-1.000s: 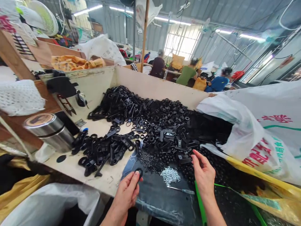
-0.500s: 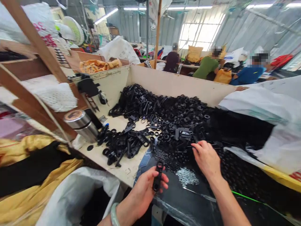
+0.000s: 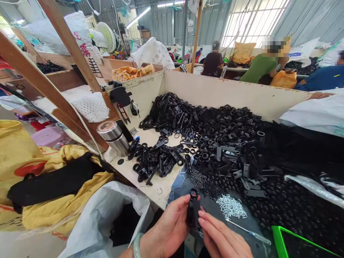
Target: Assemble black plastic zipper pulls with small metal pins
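Observation:
My left hand [image 3: 168, 231] grips a black plastic strap piece [image 3: 192, 208] with a ring at its top, held upright near the table's front edge. My right hand [image 3: 221, 238] is pressed against the same piece from the right, fingers pinched on it. Just beyond lies a dark cloth mat [image 3: 180, 184] with a small heap of silver pins [image 3: 231, 207] and a thin screwdriver [image 3: 248, 232]. A big pile of black plastic parts [image 3: 223, 136] fills the boxed table top.
A steel flask [image 3: 114, 138] stands at the table's left corner. A white sack [image 3: 104, 218] gapes below the front edge, yellow bags to its left. A green-rimmed tray [image 3: 281, 242] sits at lower right. Several people work at benches behind the table wall [image 3: 228, 94].
My right hand left the pile of parts and came back to meet the piece in my left hand. The view swung left and the hands now sit lower in it.

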{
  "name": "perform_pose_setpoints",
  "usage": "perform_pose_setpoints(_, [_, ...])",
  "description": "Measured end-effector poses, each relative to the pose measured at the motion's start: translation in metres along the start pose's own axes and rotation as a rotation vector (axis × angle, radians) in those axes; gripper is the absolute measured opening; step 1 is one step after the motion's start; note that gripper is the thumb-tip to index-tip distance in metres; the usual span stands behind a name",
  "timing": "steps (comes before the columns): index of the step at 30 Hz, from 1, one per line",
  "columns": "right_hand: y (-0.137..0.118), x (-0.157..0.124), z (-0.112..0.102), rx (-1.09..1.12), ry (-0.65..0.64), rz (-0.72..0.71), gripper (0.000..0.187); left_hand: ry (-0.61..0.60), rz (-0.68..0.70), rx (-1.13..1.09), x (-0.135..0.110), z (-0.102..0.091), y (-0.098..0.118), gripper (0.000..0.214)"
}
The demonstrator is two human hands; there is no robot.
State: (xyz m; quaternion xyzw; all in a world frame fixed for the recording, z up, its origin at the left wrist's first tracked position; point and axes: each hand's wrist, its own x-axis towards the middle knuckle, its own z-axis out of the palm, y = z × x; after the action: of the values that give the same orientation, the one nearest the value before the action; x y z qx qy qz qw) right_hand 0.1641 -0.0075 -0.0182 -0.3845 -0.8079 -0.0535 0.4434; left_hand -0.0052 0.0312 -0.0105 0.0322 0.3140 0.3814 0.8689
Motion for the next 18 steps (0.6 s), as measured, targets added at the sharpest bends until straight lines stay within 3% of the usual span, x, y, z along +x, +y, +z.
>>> perform_pose_setpoints(7, [-0.004, -0.004, 0.003, 0.039, -0.054, 0.008, 0.039, 0.103, 0.060, 0.004, -0.008, 0.003, -0.006, 0.019])
perform_pose_setpoints(13, [-0.005, -0.009, 0.004, 0.037, -0.069, 0.006, 0.042, 0.055, 0.067, 0.052, -0.014, 0.009, -0.009, 0.020])
perform_pose_setpoints(18, [-0.006, -0.015, 0.009, 0.063, -0.042, 0.030, 0.043, 0.103, 0.112, 0.115, -0.016, 0.011, -0.011, 0.030])
